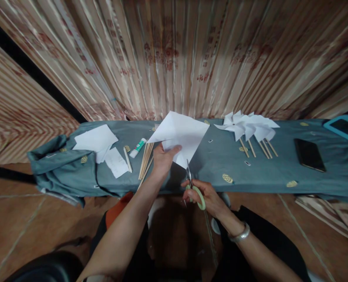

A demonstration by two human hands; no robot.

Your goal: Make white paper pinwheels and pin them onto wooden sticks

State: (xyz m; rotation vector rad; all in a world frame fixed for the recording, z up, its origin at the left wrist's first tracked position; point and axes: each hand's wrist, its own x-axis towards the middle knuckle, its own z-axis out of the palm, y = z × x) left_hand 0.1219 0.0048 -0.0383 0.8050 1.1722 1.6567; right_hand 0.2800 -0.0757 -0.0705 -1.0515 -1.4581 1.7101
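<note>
In the head view my left hand pinches a white square sheet of paper near its lower left side, thumb on top. One slit runs inward from the sheet's left edge. My right hand grips scissors with light green handles, and their blades meet the paper's lowest corner. Beneath and left of the sheet lie several thin wooden sticks, partly hidden by my left hand and the paper.
A glue stick, a white pen, a small paper slip and loose white sheets lie left on the cloth-covered table. Several paper pinwheels, a black phone and a blue-framed device lie right. A curtain hangs behind.
</note>
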